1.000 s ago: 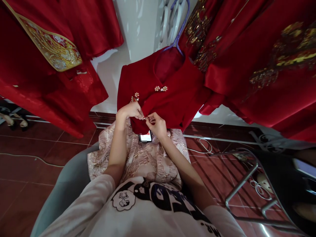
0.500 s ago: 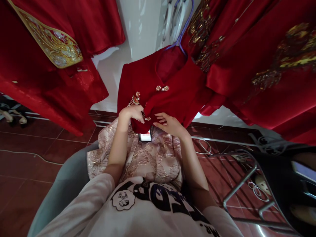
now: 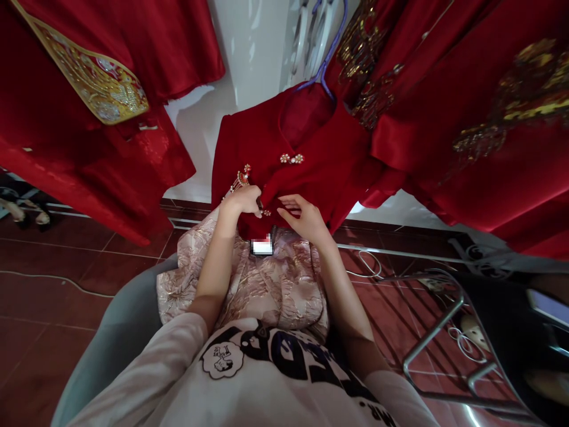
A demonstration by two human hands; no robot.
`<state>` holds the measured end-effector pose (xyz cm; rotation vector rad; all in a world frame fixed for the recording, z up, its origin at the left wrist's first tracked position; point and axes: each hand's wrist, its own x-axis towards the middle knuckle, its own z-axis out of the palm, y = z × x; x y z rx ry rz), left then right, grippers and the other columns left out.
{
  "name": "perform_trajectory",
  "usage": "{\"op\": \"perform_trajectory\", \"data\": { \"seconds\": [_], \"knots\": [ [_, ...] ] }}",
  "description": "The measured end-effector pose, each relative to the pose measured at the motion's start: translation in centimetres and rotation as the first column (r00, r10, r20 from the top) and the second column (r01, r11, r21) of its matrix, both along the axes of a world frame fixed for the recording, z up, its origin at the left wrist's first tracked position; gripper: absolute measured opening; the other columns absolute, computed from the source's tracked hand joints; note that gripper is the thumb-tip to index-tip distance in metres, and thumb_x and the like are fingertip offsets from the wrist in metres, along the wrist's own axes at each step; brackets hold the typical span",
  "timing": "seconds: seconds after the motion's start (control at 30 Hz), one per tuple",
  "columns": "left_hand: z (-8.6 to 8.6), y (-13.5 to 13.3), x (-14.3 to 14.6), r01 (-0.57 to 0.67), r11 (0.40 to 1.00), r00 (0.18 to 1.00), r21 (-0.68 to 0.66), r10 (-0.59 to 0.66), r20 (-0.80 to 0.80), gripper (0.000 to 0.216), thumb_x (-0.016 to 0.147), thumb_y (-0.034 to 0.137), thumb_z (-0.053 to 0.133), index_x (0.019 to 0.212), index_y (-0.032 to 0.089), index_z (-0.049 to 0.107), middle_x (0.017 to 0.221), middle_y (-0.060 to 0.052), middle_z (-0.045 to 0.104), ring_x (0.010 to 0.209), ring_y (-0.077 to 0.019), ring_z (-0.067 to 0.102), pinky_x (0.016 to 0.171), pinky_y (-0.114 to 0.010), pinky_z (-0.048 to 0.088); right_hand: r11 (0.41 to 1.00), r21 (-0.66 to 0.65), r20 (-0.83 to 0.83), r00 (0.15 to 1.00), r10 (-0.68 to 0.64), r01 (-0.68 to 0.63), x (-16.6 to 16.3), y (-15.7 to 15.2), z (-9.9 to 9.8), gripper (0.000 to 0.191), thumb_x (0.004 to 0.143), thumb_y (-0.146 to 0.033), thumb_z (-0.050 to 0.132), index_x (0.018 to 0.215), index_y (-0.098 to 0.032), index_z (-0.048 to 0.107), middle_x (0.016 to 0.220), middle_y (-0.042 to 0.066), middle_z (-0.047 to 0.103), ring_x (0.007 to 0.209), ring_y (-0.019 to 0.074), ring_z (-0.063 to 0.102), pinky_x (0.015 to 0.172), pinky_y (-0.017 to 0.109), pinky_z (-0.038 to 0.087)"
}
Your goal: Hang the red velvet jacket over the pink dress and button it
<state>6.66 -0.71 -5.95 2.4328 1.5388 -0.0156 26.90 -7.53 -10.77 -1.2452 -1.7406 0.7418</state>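
Observation:
A small red garment (image 3: 302,178) hangs on a purple hanger (image 3: 326,56) in front of me, with pearl clasps (image 3: 291,158) across its front. My left hand (image 3: 242,198) pinches the garment's lower front edge beside a small pearl clasp (image 3: 265,212). A gold and red ornament (image 3: 240,178) sticks up just above that hand. My right hand (image 3: 302,216) hovers to the right of the clasp, fingers spread, holding nothing. A pink brocade fabric (image 3: 249,284) and a phone (image 3: 261,244) lie on my lap.
Large red embroidered robes hang at the left (image 3: 80,107) and at the right (image 3: 466,107). A metal-framed stool (image 3: 444,332) stands at the right on the red tiled floor (image 3: 66,284). Cables run along the floor. I sit in a grey chair (image 3: 115,338).
My right hand has let go of the clasp and opened, moving slightly right. My left hand keeps its pinch on the garment's edge, and the ornament now shows above it.

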Motion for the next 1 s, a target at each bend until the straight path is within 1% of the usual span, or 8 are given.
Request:
{"op": "perform_trajectory", "data": {
  "seconds": [0.13,0.23,0.4,0.53,0.6,0.67,0.87,1.0],
  "knots": [
    [0.2,-0.5,0.6,-0.103,0.994,0.989,-0.023,0.1,-0.109,0.045,0.07,0.016,0.093,0.112,0.01,0.08,0.119,-0.017,0.077,0.109,-0.0288,0.075,0.085,-0.025,0.055,1.0,-0.011,-0.019,1.0,-0.003,0.003,0.0,-0.1,0.3,0.024,0.09,-0.029,0.072,0.113,-0.021,0.07,0.112,0.009,0.079,0.106,0.0231,0.077,0.095,0.043,0.066],
    [0.3,-0.6,0.8,-0.125,0.992,0.983,-0.001,0.124,-0.133,0.051,0.073,0.019,0.092,0.121,0.01,0.078,0.127,-0.018,0.075,0.117,-0.0286,0.073,0.093,-0.025,0.054,1.0,-0.025,-0.017,1.0,0.01,-0.011,0.0,-0.2,0.5,0.022,0.09,-0.028,0.071,0.111,-0.021,0.071,0.111,0.009,0.08,0.105,0.0227,0.077,0.094,0.041,0.066],
    [0.2,-0.2,0.2,-0.102,0.995,0.989,-0.018,0.099,-0.111,0.046,0.072,0.03,0.096,0.11,0.009,0.081,0.108,-0.017,0.079,0.104,-0.0306,0.076,0.082,-0.028,0.054,0.999,-0.044,-0.007,1.0,0.029,-0.029,-0.3,0.1,-0.1,0.021,0.092,-0.027,0.07,0.111,-0.021,0.07,0.114,0.009,0.079,0.108,0.0219,0.077,0.095,0.041,0.065],
    [-0.3,0.7,-0.6,0.062,0.996,0.995,-0.063,-0.057,0.077,0.024,0.072,0.03,0.094,0.088,0.016,0.083,0.082,-0.004,0.077,0.08,-0.0194,0.072,0.07,-0.024,0.048,0.992,-0.124,0.04,0.999,-0.025,0.03,-1.2,0.8,-1.4,0.019,0.086,-0.022,0.073,0.104,-0.02,0.067,0.11,0.01,0.079,0.106,0.0223,0.077,0.095,0.042,0.065],
    [-0.5,0.9,-0.9,0.154,0.988,0.969,0.003,-0.151,0.194,0.014,0.074,0.026,0.089,0.084,0.018,0.082,0.08,0.0,0.076,0.076,-0.015,0.069,0.068,-0.022,0.046,0.985,-0.166,0.041,0.999,-0.035,0.042,-1.9,1.0,-2.0,0.019,0.084,-0.022,0.075,0.097,-0.021,0.062,0.101,0.008,0.079,0.099,0.0216,0.077,0.092,0.04,0.066],
    [-0.6,1.0,-1.1,0.183,0.98,0.943,0.079,-0.197,0.267,0.009,0.072,0.021,0.085,0.08,0.018,0.081,0.08,0.001,0.076,0.075,-0.0136,0.068,0.068,-0.021,0.045,0.986,-0.164,0.01,0.999,-0.041,0.042,-2.5,1.2,-2.4,0.022,0.084,-0.027,0.075,0.092,-0.023,0.055,0.093,0.006,0.077,0.09,0.0201,0.077,0.086,0.038,0.067],
    [-0.5,0.7,-0.9,0.188,0.98,0.874,0.064,-0.197,0.445,0.01,0.07,0.01,0.079,0.074,0.017,0.074,0.076,0.001,0.078,0.073,-0.0133,0.072,0.07,-0.021,0.048,0.994,-0.068,-0.112,0.989,-0.094,0.087,-3.0,1.2,-2.6,0.032,0.084,-0.045,0.074,0.085,-0.025,0.049,0.087,0.004,0.074,0.081,0.0186,0.074,0.077,0.033,0.065],
    [-0.3,0.7,-0.7,0.166,0.985,0.867,0.038,-0.164,0.471,0.009,0.071,0.009,0.08,0.071,0.017,0.074,0.074,-0.001,0.079,0.072,-0.014,0.075,0.067,-0.021,0.049,0.993,-0.052,-0.155,0.982,-0.113,0.106,-3.0,1.2,-2.5,0.035,0.081,-0.051,0.075,0.081,-0.025,0.051,0.081,0.003,0.072,0.074,0.0169,0.071,0.07,0.03,0.062]
  ]
}}
